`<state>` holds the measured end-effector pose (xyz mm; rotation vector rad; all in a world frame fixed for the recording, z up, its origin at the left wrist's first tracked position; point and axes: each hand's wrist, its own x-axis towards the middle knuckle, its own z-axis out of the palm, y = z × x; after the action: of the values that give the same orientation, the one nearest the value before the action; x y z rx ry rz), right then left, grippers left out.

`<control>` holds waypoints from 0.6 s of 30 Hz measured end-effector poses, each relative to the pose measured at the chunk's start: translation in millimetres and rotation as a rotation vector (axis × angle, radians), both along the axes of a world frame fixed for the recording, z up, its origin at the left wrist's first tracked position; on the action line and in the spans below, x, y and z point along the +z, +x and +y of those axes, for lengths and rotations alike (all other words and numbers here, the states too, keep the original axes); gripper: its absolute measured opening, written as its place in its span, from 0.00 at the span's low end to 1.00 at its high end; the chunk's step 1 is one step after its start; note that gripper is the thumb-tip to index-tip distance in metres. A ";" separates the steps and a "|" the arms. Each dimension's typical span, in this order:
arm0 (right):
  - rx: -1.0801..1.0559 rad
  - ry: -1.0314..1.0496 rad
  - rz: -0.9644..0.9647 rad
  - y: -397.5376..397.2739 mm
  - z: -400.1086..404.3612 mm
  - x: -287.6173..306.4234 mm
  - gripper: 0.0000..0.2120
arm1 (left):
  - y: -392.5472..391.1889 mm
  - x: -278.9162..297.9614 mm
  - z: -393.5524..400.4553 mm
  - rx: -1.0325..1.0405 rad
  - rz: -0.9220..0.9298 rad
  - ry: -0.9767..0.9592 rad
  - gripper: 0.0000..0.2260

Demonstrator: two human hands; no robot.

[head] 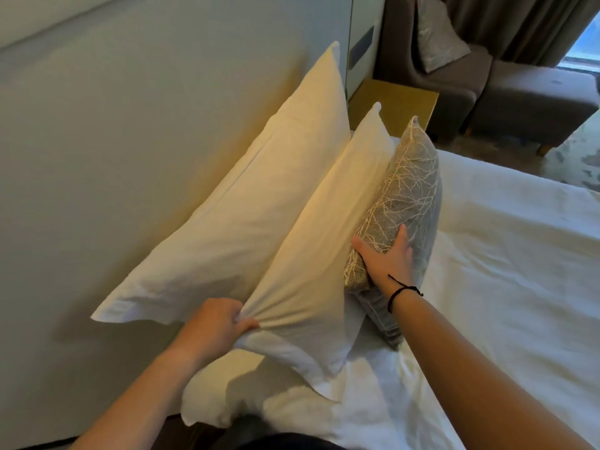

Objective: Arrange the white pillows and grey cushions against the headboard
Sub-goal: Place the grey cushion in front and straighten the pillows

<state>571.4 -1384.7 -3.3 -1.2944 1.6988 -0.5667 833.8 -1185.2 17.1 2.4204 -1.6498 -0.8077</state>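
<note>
Across frame left: headboard (113,131), rear white pillow (233,216) leaning against it. Centre: front white pillow (321,254), corner pinched in left hand (217,323). Right of centre: grey cushion (406,203) upright on bed (503,271), gripped by spread right hand (386,258).
</note>
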 end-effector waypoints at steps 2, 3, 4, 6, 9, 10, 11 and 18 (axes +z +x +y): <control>0.005 0.018 -0.004 0.2 -1.9 1.5 0.55 | 11.3 7.1 -0.6 0.004 -0.037 0.011 0.23; 0.017 0.032 0.001 1.0 -1.2 1.6 0.55 | 15.8 9.6 0.5 0.023 -0.046 0.017 0.23; 0.031 0.045 0.008 2.4 0.2 1.3 0.55 | 19.3 11.4 2.1 0.043 -0.057 0.022 0.22; 0.050 0.056 0.027 4.4 3.0 0.0 0.56 | 19.9 11.8 7.9 0.060 -0.077 0.009 0.22; 0.067 0.062 0.034 3.5 3.5 -0.8 0.56 | 12.1 11.6 20.6 0.040 -0.084 -0.024 0.21; 0.074 0.063 0.036 2.6 2.1 -0.8 0.56 | 11.0 12.6 25.8 0.042 -0.080 -0.026 0.20; 0.081 0.063 0.037 1.7 0.4 -0.6 0.57 | 11.9 14.7 30.9 0.051 -0.081 -0.033 0.18; 0.093 0.063 0.048 -0.1 -2.2 -2.5 0.58 | 69.0 53.1 54.8 0.241 -0.569 -0.388 0.22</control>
<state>571.3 -1386.8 -5.8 -1.3434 1.6731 -0.4276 902.8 -1130.4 70.2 2.6059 -1.4291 0.2459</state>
